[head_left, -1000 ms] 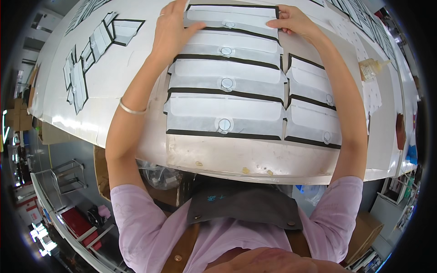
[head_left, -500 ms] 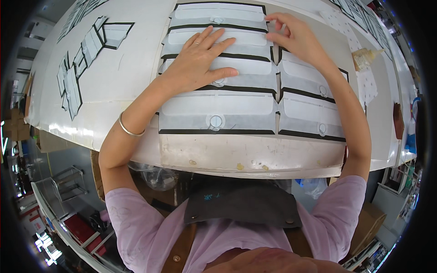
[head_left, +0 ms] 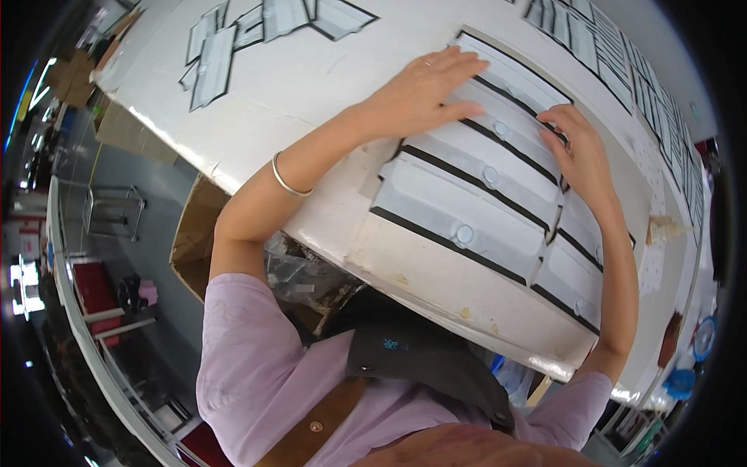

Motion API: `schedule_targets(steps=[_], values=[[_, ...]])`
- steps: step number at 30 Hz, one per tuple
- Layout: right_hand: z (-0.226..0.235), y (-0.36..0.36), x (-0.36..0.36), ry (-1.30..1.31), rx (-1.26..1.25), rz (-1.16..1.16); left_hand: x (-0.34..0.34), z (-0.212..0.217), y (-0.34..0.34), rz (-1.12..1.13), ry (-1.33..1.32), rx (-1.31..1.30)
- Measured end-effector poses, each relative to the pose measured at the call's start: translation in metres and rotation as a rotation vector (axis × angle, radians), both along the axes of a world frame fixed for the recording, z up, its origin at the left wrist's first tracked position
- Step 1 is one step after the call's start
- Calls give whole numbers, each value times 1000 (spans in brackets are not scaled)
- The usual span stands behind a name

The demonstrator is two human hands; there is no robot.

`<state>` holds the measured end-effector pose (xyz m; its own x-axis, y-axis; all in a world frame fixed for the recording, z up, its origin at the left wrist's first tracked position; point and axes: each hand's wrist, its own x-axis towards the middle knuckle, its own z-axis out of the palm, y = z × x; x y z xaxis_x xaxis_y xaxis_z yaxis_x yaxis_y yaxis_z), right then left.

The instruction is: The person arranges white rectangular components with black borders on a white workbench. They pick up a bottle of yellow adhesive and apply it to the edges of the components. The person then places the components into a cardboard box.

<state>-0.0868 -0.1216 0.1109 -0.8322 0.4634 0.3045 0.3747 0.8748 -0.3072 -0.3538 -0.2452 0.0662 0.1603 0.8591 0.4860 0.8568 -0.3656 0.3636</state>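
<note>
Currently | left hand (head_left: 412, 97): wide, fingers spread over white panels (head_left: 517, 134) | right hand (head_left: 577, 149): narrow thumb-finger gap, at their right ends | yellowish bottle (head_left: 664, 229): to its right

Panels (head_left: 447, 201) are white-grey, edged black — the shirt (head_left: 249, 342) lilac.

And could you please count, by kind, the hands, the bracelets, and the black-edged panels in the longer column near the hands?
Hands: 2 (left hand, right hand)
Bracelet: 1
Black-edged panels, longer column: 4
Total: 7
</note>
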Motion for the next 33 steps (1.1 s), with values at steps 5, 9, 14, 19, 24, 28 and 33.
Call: schedule_targets(steps=[5,9,14,19,24,28,33], values=[[26,5,-85,47,-46,174,-162,-25,-10,595,162,143],[-3,30,-198,65,-123,270,-275,-62,-24,1021,301,39],[-56,50,-310,16,-114,29,-258,-66,-20,1014,294,-330],[-83,67,-323,-173,-116,-289,-139,-7,-24,797,268,-757],[-78,95,-327,-177,-58,-210,-160,-41,-10,884,590,184],[-75,84,-363,-217,-89,-179,-240,-82,-19,815,352,-234],[-44,93,-330,254,-74,-176,-229,-79,-16,832,335,-327]])
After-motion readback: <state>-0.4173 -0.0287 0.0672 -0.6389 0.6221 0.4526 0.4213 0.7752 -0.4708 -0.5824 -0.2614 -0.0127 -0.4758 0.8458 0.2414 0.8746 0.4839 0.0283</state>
